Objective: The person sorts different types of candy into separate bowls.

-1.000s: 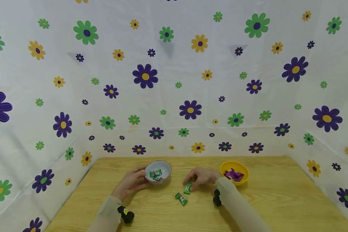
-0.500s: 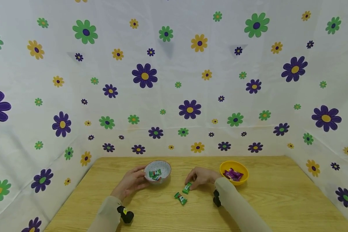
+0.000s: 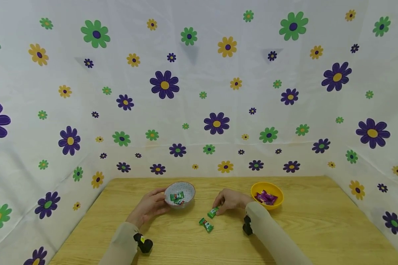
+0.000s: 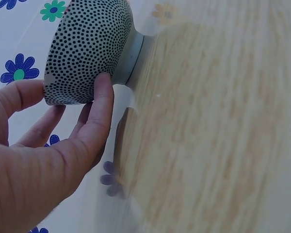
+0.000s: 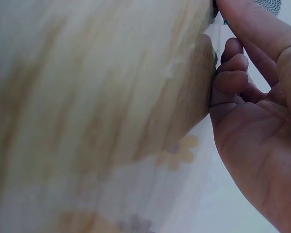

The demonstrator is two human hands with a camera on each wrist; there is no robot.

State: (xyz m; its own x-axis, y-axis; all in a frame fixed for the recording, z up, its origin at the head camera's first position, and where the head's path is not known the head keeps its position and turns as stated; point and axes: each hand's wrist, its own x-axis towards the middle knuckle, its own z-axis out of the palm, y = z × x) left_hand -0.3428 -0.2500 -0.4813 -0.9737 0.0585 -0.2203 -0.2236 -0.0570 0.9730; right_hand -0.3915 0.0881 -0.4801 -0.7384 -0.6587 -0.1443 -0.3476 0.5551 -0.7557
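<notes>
In the head view, my left hand holds the left side of a patterned bowl with a reddish rim. Its fingers and thumb meet the dotted outer wall in the left wrist view. Green-wrapped candies lie inside that bowl. My right hand pinches a green-wrapped candy at the fingertips, low over the table. Another green-wrapped candy lies just in front of it. In the right wrist view the right hand has its outer fingers curled; the candy is mostly hidden there.
A yellow bowl with several purple-wrapped candies stands right of my right hand. Everything rests on a wood-grain table. A white flowered cloth hangs behind and along both sides.
The candy at my right fingertips has turned and shifted slightly left, with the right hand moving a little. The left hand stays at the patterned bowl. The head view has tilted slightly.
</notes>
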